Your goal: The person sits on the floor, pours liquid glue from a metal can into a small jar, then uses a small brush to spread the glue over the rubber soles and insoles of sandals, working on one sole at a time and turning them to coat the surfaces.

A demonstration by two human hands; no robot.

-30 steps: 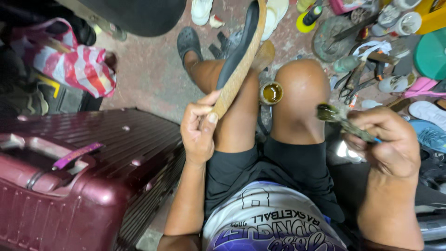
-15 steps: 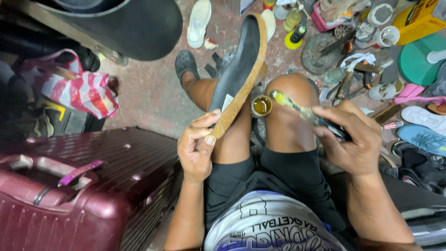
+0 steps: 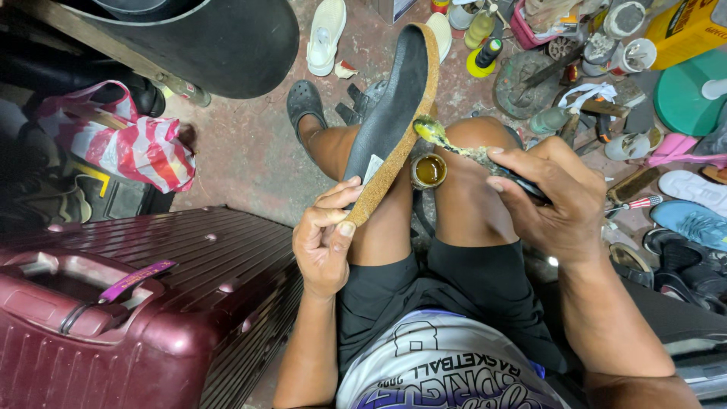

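1. Left hand (image 3: 324, 244) pinching the heel end of a shoe sole (image 3: 395, 113), fingers closed on its cork edge; sole standing tilted over the left knee, toe pointing to about one o'clock.
2. Right hand (image 3: 551, 198) wrapped shut around a glue brush (image 3: 468, 149); bristle tip now touching the sole's cork edge near the upper third, at twelve o'clock from the glue tin (image 3: 429, 170).
3. Just changed: a second back, brush hanging out at three o'clock, well clear of the sole; half a second back, swinging in over the right knee; now landed on the edge.
4. Meaning: loading done, spreading along the rim under way, by the look of it.
5. Glue tin sitting between the knees, just beside the sole; maroon suitcase (image 3: 144, 303) at eight o'clock, untouched.
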